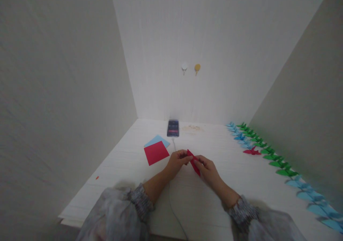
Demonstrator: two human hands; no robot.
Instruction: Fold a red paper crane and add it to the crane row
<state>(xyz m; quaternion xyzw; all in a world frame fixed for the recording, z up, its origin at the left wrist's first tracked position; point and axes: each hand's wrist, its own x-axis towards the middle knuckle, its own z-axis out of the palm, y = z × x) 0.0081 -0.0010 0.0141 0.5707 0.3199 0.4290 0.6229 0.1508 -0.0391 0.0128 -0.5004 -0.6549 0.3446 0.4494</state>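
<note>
text: none legible | phone [173, 128] at back of bench [128, 184]: screen lit, dark and red bands, marks too blurred to read | labels, numbers: none legible

The left hand [178, 162] and right hand [207, 167] meet above the middle of the white wooden tabletop [128, 184], both pinching a narrow red folded paper piece [193, 161] between them. Left of the hands and slightly behind, a red square paper sheet [156, 152] lies on a blue paper sheet [158, 140]. Behind these, near the back wall, stands a dark rectangular phone [173, 127]; a thin white cable [174, 212] runs from it forward between the forearms to the near edge. Along the right edge a row of blue and green folded paper figures [268, 151] runs from back to front, with a red folded paper figure [252, 151] just beside it on its inner side. A tiny red paper scrap [97, 177] lies far left. Two small round wall hooks [184, 67] sit side by side on the back wall above the phone.
</note>
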